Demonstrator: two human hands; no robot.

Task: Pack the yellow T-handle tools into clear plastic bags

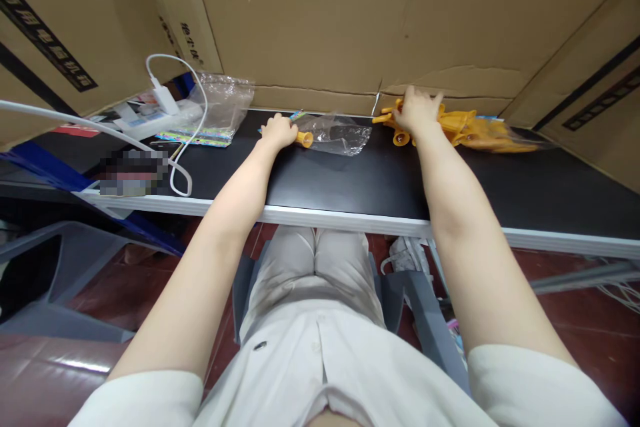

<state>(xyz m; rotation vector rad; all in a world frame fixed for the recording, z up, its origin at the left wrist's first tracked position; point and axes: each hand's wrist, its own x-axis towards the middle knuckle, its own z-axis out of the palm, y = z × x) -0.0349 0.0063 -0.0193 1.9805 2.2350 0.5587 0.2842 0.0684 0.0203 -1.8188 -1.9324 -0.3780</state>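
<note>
A: Left hand [277, 130]?
B: Closed around an orange piece [304, 139], just beside a clear bag [336, 135] on the black tabletop [350, 180].
A: Right hand [417, 110]?
B: Resting on a heap of orange parts [470, 130]; fingers blurred, grip unclear.

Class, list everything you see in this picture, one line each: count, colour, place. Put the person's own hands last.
table: one, black with a pale edge, across the middle.
cardboard boxes: several, brown, behind the table.
orange piece: one, orange, on the table's far side, gripped.
clear bag: one, transparent, just right of the orange piece.
toy pile: count unclear, yellow-orange, far right of the table.
bag stack: count unclear, transparent, far left of the table.
power strip: one, white, beside the bag stack, cable attached.
chair: one, grey, on the floor at left.
left hand: one, closed on the orange piece.
right hand: one, blurred, on the toy pile.
</note>
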